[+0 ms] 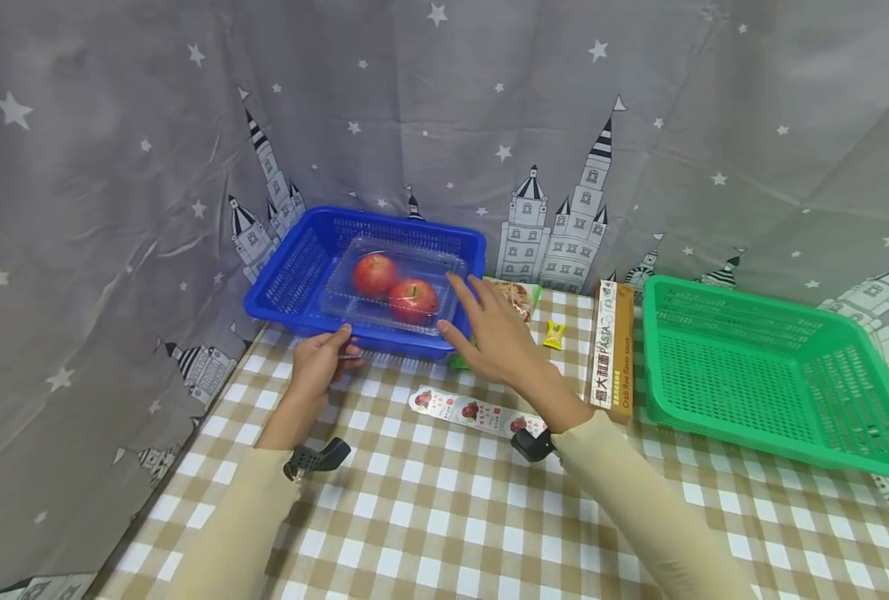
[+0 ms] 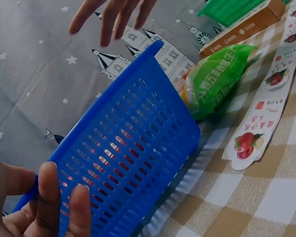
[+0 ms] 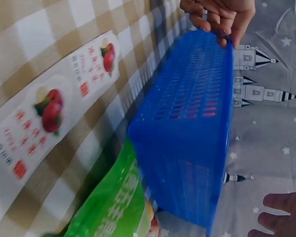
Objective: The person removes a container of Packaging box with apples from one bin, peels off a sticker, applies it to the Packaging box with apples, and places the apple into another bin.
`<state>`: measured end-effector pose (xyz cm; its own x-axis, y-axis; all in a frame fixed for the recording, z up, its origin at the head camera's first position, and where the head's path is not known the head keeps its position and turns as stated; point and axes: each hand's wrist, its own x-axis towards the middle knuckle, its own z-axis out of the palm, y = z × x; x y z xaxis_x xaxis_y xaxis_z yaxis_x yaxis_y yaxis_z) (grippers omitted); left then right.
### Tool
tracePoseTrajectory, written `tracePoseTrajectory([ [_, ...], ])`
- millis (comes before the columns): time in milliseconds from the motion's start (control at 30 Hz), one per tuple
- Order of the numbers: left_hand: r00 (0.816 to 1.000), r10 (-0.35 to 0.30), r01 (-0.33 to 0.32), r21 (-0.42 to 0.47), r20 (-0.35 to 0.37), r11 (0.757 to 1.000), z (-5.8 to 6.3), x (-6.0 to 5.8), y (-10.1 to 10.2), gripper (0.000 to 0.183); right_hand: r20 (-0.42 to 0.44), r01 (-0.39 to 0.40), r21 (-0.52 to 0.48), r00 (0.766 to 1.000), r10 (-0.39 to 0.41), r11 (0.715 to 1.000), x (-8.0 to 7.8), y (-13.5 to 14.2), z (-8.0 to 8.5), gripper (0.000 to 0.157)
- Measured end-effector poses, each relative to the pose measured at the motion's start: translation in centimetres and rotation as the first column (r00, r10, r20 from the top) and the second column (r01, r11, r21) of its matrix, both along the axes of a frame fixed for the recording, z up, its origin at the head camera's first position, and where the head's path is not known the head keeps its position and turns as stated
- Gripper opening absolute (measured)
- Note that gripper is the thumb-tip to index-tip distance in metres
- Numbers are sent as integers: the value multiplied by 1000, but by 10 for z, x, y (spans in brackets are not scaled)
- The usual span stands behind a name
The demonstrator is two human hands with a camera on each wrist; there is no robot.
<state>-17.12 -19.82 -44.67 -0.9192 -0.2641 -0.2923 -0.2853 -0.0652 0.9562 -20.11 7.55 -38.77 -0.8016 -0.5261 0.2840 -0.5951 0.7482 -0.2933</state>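
A blue plastic basket [image 1: 305, 321] stands at the back left of the table. Inside it lies a clear plastic box [image 1: 339, 296] with two red apples [image 1: 375, 273]. My left hand [image 1: 318, 364] pinches the basket's front rim between thumb and fingers, which the left wrist view also shows. Above the basket's right front corner hovers my right hand [image 1: 495, 335], its fingers spread and holding nothing. Under that hand, a green food packet [image 2: 219, 76] leans beside the basket, partly hidden in the head view. A strip of apple-printed labels [image 1: 455, 408] lies in front.
A brown pasta box [image 1: 622, 354] lies right of centre, next to a green basket [image 1: 759, 450]. One small yellow wrapped item [image 1: 554, 335] rests on the checked tablecloth [image 1: 414, 517]. A grey curtain [image 1: 384, 108] hangs behind and to the left.
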Motion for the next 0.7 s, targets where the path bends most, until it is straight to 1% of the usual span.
tracePoseTrajectory([
  [167, 1000, -8, 8, -15, -9, 1000, 1, 0, 0, 39, 90, 3, -65, 996, 3, 998, -16, -19, 1, 70],
  [267, 1000, -10, 9, -28, -3, 1000, 0, 0, 0, 40, 138, 19, -72, 990, -9, 997, -24, -29, 2, 69],
  [400, 1000, -6, 6, -28, 5, 1000, 1, 0, -2, 34, 197, 60, -4, 979, -58, 998, -33, -46, 1, 72],
  [533, 1000, -12, 12, -16, 6, 1000, 0, 0, -4, 31, 239, 112, 77, 963, -128, 991, -38, -63, -2, 76],
  [633, 1000, -20, 20, -12, 4, 1000, 0, -1, -4, 30, 296, 149, 91, 940, -170, 985, -40, -73, -5, 80],
  [700, 1000, -23, 23, -10, 1, 1000, -1, -1, -3, 28, 332, 169, 79, 925, -186, 982, -41, -78, -8, 80],
])
